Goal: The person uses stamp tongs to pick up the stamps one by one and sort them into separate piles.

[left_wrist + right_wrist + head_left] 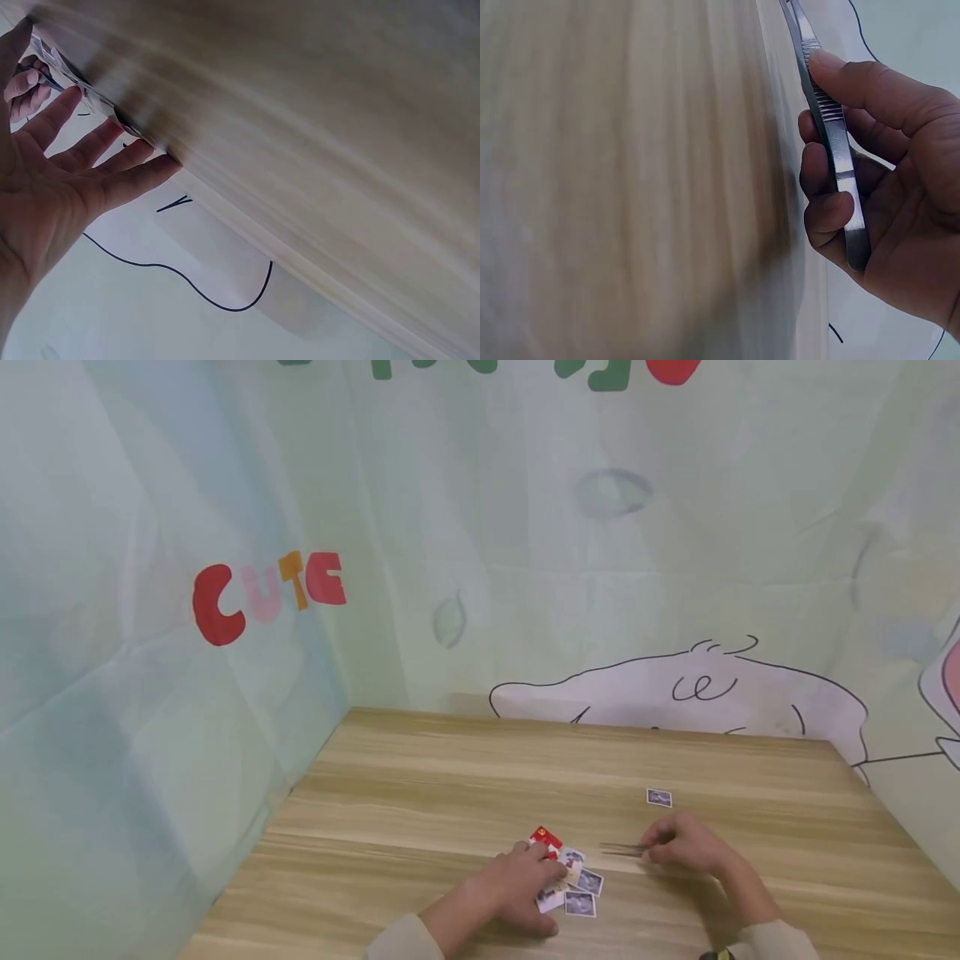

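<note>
Spread fingers of my left hand (517,885) rest on a loose pile of small stamp-like paper pieces. Among them are a red piece (546,837), a pale printed piece (572,865) and purple-grey white-bordered pieces (581,904); some are partly covered by the hand. In the left wrist view, the left hand (75,169) has its fingertips down at the tabletop and pile. My right hand (686,843) holds metal tweezers (840,150) between thumb and fingers, the tips pointing left toward the pile. Nothing shows between the tips (606,846). Beyond that hand lies a single purple-grey piece (659,797).
The wood-grain table (420,777) meets a pale fabric backdrop (487,568) at its back and left edges. Coloured letters and a cartoon outline are printed on the fabric. Bare tabletop extends left of the pile.
</note>
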Demonstrator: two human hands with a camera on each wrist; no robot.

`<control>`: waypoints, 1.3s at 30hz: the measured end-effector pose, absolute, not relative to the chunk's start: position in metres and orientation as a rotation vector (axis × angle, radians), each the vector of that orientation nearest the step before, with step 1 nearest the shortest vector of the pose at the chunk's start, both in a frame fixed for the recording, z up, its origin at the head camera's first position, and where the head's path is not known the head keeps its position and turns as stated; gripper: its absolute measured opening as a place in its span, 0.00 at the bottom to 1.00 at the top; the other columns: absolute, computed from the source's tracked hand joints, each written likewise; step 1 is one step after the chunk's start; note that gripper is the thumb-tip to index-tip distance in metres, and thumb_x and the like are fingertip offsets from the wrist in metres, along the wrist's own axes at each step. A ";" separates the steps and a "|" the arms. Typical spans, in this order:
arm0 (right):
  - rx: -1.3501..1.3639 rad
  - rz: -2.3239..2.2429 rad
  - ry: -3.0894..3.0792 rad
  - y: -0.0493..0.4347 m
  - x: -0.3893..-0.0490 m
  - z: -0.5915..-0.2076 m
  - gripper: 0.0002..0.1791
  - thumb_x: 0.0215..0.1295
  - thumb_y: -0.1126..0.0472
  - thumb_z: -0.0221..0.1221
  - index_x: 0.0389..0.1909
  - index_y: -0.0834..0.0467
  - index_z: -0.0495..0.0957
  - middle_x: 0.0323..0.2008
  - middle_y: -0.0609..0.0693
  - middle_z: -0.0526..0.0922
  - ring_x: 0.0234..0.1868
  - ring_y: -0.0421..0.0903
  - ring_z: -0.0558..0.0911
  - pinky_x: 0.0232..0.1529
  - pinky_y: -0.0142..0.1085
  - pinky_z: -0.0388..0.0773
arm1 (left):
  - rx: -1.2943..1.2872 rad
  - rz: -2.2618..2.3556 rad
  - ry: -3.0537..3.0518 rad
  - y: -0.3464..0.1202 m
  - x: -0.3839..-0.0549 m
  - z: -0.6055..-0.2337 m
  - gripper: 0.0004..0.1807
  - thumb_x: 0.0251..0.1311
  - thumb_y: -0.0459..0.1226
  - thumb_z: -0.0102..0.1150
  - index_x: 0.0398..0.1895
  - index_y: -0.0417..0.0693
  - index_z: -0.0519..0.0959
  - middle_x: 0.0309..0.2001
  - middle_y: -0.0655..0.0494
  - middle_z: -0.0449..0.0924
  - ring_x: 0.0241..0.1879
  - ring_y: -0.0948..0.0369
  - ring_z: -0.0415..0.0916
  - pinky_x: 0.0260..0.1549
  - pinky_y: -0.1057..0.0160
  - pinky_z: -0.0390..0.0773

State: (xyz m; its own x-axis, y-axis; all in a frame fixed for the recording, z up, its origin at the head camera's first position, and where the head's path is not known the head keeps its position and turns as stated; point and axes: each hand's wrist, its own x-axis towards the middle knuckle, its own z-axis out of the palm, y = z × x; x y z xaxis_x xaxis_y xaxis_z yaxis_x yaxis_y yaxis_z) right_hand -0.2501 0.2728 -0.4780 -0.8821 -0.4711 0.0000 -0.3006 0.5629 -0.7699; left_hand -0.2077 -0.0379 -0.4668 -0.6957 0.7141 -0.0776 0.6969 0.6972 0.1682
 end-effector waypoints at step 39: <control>-0.699 -1.220 2.558 0.238 -0.255 -0.480 0.07 0.48 0.62 0.67 0.29 0.60 0.83 0.27 0.45 0.82 0.29 0.43 0.76 0.33 0.35 0.71 | 1.163 0.196 2.749 -0.039 -0.209 -0.467 0.38 0.41 0.57 0.67 0.59 0.58 0.72 0.54 0.58 0.68 0.48 0.60 0.66 0.42 0.59 0.73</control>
